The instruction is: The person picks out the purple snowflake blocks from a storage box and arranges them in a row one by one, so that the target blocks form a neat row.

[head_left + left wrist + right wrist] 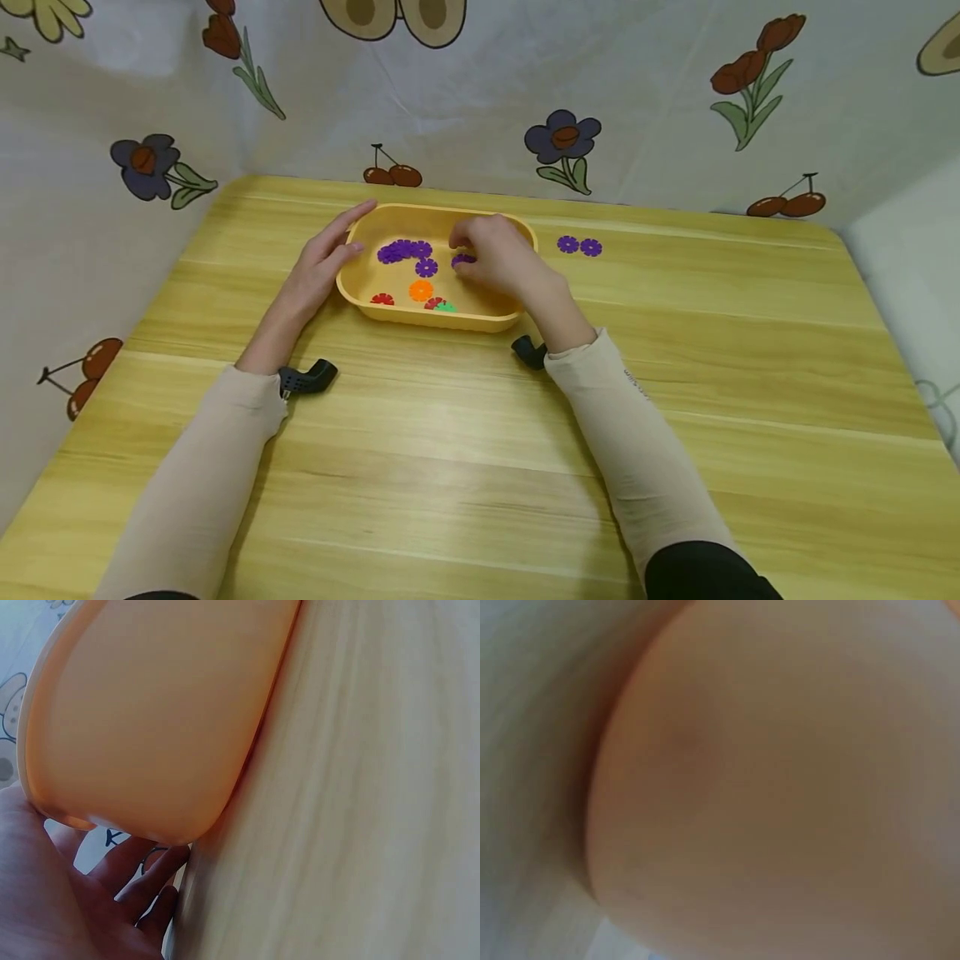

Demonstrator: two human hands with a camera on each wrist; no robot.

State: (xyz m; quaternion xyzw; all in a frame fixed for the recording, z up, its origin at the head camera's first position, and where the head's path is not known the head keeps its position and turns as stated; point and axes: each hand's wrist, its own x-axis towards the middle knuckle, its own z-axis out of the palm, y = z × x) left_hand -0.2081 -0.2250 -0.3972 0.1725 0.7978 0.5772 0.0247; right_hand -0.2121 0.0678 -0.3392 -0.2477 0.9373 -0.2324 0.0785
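A yellow plastic tray (397, 315) stands on the table, with several purple notched flower discs (405, 249) inside. An orange disc (421, 290), red discs (382, 299) and a green disc (446, 307) lie nearer its front wall. My left hand (318, 265) holds the tray's left end, thumb over the rim and fingers along the outside; the left wrist view shows those fingers against the tray wall (157, 735). Inside the right half, my right hand (498, 254) bends its thumb and fingers around a purple disc (462, 261). The hand partly hides that disc, so contact is unclear.
Two purple discs (580, 246) lie side by side on the wooden table (420, 450), to the right of the tray. Behind the table hangs a printed cloth (465, 100). The right wrist view is blurred and mostly filled by the tray's outer wall (780, 787).
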